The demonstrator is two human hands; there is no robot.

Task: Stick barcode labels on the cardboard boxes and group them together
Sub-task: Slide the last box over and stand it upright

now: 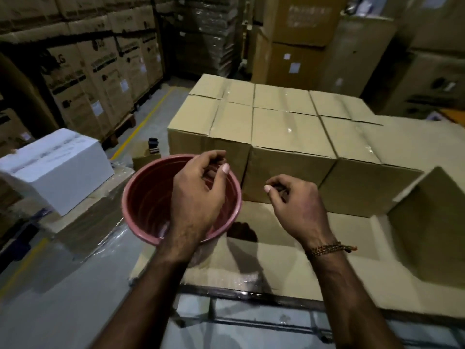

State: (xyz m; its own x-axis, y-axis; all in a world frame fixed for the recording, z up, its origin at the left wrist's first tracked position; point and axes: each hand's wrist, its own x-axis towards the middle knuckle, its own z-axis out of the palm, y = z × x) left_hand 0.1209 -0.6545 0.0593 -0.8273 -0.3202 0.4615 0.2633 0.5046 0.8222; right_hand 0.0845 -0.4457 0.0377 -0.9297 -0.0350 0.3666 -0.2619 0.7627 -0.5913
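Note:
Several sealed brown cardboard boxes (289, 137) stand packed together in a block in front of me, taped along their tops; no label shows on them. My left hand (198, 195) hovers over the mouth of a pink bucket (141, 177), fingers loosely curled and thumb out, with nothing visible in it. My right hand (297, 207) is just before the front face of the middle box, fingers curled in and thumb against the forefinger. I see no label in it. A beaded band circles the right wrist.
A flat cardboard sheet (289, 268) lies under the boxes and bucket. Another brown box (427, 222) stands at the right. A white box (57, 167) sits at the left, a small carton (147, 152) behind the bucket. Tall stacked cartons (95, 79) line a yellow floor line (141, 124).

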